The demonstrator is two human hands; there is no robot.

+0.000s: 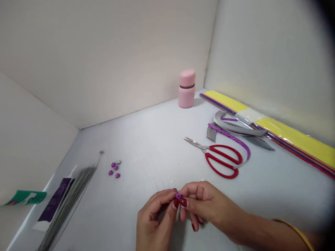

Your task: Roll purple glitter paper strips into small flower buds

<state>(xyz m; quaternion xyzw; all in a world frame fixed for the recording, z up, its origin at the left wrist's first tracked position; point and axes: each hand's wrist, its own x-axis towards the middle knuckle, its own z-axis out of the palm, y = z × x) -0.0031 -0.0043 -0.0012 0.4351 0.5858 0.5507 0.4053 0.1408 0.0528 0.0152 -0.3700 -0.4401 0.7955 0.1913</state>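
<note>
A small purple folded paper star (pixel 179 196) is pinched between the fingertips of both hands, low in the middle of the head view. My left hand (pixel 158 218) grips it from the left with thumb and forefinger. From the right, my right hand (pixel 204 202) does the same, its other fingers curled below. Fingertips cover much of the star. Off to the left lie several finished purple stars (pixel 116 168) with a silvery one (pixel 119 162) beside them. Red-handled scissors (pixel 222 160) rest beyond my right hand, blades pointing left.
Purple patterned paper strip (pixel 235 138) and grey strips (pixel 230 129) curl behind the scissors. Packaged coloured paper (pixel 277 130) lies along the right wall. A pink flask (pixel 187 89) stands at the back. Grey wires (pixel 69 202) and a purple-white tube (pixel 56 200) lie at left.
</note>
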